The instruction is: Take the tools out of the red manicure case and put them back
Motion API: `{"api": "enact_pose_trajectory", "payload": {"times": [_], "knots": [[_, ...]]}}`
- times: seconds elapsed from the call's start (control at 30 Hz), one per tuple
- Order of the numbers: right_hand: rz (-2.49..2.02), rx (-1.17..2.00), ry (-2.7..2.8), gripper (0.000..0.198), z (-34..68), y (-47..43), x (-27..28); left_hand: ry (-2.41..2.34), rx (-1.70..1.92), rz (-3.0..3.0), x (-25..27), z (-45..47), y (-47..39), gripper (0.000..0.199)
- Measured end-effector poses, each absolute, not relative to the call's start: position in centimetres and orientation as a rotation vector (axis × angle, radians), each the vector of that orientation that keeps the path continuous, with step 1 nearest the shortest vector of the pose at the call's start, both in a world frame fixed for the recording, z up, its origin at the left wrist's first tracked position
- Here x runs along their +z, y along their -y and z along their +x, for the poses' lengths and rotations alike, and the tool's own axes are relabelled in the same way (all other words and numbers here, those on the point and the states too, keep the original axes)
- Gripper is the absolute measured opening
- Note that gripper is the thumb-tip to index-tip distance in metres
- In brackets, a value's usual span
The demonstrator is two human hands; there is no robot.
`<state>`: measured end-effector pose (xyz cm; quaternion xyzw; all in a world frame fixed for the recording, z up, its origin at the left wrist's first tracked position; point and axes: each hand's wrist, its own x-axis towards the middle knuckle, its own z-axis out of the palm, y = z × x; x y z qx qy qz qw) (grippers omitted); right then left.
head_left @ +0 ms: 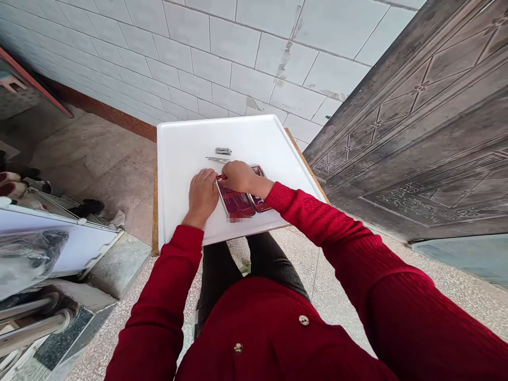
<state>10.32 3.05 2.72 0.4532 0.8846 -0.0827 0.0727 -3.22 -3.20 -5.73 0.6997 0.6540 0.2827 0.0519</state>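
Observation:
An open dark red case (237, 202) with small metal tools in its slots lies on a white board (186, 143). My left hand (202, 194) rests on the board against the case's left edge, fingers curled. My right hand (237, 176) is bent over the top of the case, fingertips down on it; whether it pinches a tool is hidden. Just beyond my hands, two loose metal tools lie on the board: a short clipper-like piece (223, 151) and a thin pointed one (217, 159).
The board sits on a wooden table (154, 211) set against a white tiled wall (238, 47). A dark embossed metal door (428, 132) stands close on the right. Shoes and a white panel (59, 238) lie on the floor at left.

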Motion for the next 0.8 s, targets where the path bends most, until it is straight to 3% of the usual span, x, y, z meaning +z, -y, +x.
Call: {"api": "enact_pose_trajectory", "payload": {"times": [0.23,0.43,0.63,0.8], "knots": [[1.322,-0.169,-2.685,0.032,8.8,-2.3,3.0,-1.971,0.867,2.141,-6.0,-3.4,3.0,0.04],[1.321,-0.281,-2.549,0.028,8.9,-3.3,3.2,-1.949,0.9,2.138,-6.4,-3.5,2.8,0.042],[1.307,-0.245,-2.534,0.038,8.0,-3.2,3.3,-1.952,0.899,2.136,-6.2,-3.4,2.9,0.042],[1.365,-0.426,-2.488,0.025,7.2,-3.3,3.2,-1.917,0.894,2.14,-5.9,-3.4,3.0,0.037]]}}
